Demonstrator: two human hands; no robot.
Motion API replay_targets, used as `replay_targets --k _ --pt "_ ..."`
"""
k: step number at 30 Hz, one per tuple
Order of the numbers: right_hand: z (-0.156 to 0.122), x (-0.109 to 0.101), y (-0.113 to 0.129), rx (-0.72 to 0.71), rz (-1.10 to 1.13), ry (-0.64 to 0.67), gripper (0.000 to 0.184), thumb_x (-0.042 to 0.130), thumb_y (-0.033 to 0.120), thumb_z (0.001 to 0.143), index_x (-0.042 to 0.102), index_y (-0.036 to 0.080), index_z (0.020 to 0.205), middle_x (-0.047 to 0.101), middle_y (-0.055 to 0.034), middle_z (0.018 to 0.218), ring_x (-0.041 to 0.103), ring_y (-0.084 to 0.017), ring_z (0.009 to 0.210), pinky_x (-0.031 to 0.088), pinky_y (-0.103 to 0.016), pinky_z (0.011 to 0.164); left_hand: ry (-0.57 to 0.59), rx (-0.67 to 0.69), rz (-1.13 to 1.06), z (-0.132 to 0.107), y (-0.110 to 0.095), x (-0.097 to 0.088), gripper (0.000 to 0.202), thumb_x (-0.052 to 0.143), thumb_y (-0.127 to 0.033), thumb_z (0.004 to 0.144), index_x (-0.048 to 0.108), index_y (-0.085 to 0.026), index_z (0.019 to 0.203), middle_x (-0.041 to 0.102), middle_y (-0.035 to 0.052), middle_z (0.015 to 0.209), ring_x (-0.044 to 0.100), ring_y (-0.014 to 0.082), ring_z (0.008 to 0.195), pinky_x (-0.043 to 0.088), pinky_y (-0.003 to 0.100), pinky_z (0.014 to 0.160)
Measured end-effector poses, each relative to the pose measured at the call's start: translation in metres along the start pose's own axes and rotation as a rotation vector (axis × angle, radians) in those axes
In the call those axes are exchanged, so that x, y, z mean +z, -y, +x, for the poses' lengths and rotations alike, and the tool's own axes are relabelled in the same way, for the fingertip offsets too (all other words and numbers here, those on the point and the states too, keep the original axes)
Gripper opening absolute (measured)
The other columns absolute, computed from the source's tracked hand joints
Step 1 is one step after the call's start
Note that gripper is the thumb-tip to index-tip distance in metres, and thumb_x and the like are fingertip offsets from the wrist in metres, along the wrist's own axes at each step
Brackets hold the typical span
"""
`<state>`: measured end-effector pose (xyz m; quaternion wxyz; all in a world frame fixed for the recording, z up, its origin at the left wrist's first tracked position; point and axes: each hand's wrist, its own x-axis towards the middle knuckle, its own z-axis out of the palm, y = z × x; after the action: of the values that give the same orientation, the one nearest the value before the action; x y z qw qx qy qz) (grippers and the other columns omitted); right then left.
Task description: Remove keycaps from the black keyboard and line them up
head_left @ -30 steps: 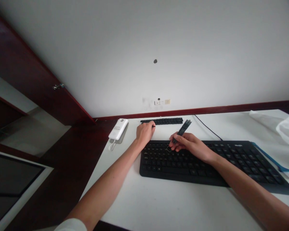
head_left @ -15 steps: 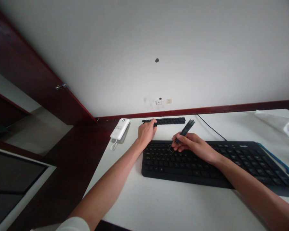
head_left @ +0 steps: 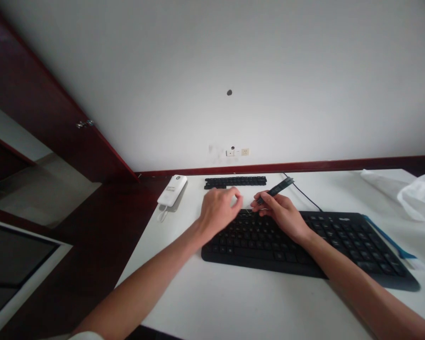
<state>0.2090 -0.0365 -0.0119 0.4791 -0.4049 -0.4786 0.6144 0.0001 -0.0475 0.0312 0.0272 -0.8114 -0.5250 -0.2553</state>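
Note:
A black keyboard [head_left: 326, 241] lies on the white desk [head_left: 241, 302]. My right hand [head_left: 281, 215] rests on its upper left part, shut on a thin dark keycap-puller tool [head_left: 276, 189] whose wire tip points down at the top key row. My left hand [head_left: 217, 210] hovers over the keyboard's top left corner with thumb and fingers pinched close together; what they hold, if anything, is too small to make out. A row of loose black keycaps [head_left: 235, 182] lies behind the keyboard near the wall.
A white power bank [head_left: 172, 190] with a short cord lies at the desk's back left corner. The keyboard's cable [head_left: 302, 192] runs to the wall. White plastic bags [head_left: 416, 198] and a blue-edged sheet [head_left: 389, 238] sit at the right. A dark wooden cabinet [head_left: 38, 108] stands left.
My left hand has drawn back from the row of keycaps to the keyboard's top left corner, close to my right hand. The tool has tilted lower in my right hand.

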Motion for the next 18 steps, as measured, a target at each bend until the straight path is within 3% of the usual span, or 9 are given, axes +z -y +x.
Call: replay_targets --k 2,4,6,10,13,18 --pt "0.001 0.0 -0.001 -0.004 -0.003 -0.023 0.047 0.072 0.062 0.086 0.069 0.017 0.099 0.076 -0.01 0.09 0.072 -0.021 0.08 0.057 -0.031 0.069 0.026 0.198 -0.071 -0.024 -0.019 -0.003 0.025 0.056 -0.035 0.097 0.065 -0.023 0.078 0.07 -0.0018 0.072 0.064 0.0157 0.069 0.043 0.033 0.076" --pt "0.0 0.001 0.0 -0.014 -0.047 -0.019 0.046 0.071 0.061 0.087 0.069 0.017 0.1 0.076 -0.0101 0.091 0.072 -0.021 0.081 0.057 -0.031 0.069 0.059 0.269 -0.095 -0.046 -0.028 -0.004 0.025 0.062 -0.04 0.093 0.064 -0.022 0.076 0.068 -0.0005 0.073 0.063 0.0176 0.073 0.044 0.035 0.076" --pt "-0.002 0.003 0.001 -0.051 -0.122 0.004 0.045 0.068 0.061 0.09 0.069 0.017 0.099 0.075 -0.0103 0.094 0.071 -0.021 0.082 0.057 -0.032 0.07 0.1 0.209 -0.111 -0.059 -0.028 -0.004 0.023 0.068 -0.044 0.09 0.066 -0.021 0.088 0.07 0.0013 0.084 0.063 0.0204 0.081 0.046 0.036 0.08" --pt "-0.005 0.006 0.006 -0.139 -0.248 0.083 0.042 0.061 0.058 0.095 0.069 0.016 0.095 0.073 -0.0093 0.096 0.07 -0.021 0.082 0.056 -0.032 0.07 0.196 0.066 -0.132 -0.063 -0.022 -0.003 0.064 0.075 -0.067 0.078 0.061 -0.018 0.118 0.067 0.0066 0.105 0.06 0.027 0.099 0.049 0.043 0.09" --pt "-0.007 0.007 0.009 -0.137 -0.258 0.115 0.041 0.058 0.056 0.098 0.068 0.016 0.093 0.072 -0.0082 0.092 0.069 -0.02 0.081 0.055 -0.031 0.069 0.253 0.069 -0.143 -0.063 -0.025 -0.002 0.077 0.075 -0.077 0.07 0.06 -0.02 0.12 0.063 0.007 0.107 0.058 0.0288 0.102 0.049 0.046 0.092" --pt "-0.011 0.01 0.016 -0.135 -0.32 0.178 0.04 0.057 0.053 0.099 0.069 0.016 0.088 0.072 -0.0066 0.086 0.068 -0.018 0.073 0.053 -0.03 0.067 0.288 0.071 -0.133 -0.067 -0.026 0.002 0.08 0.08 -0.077 0.063 0.062 -0.021 0.116 0.062 0.0059 0.105 0.057 0.0281 0.099 0.048 0.046 0.092"
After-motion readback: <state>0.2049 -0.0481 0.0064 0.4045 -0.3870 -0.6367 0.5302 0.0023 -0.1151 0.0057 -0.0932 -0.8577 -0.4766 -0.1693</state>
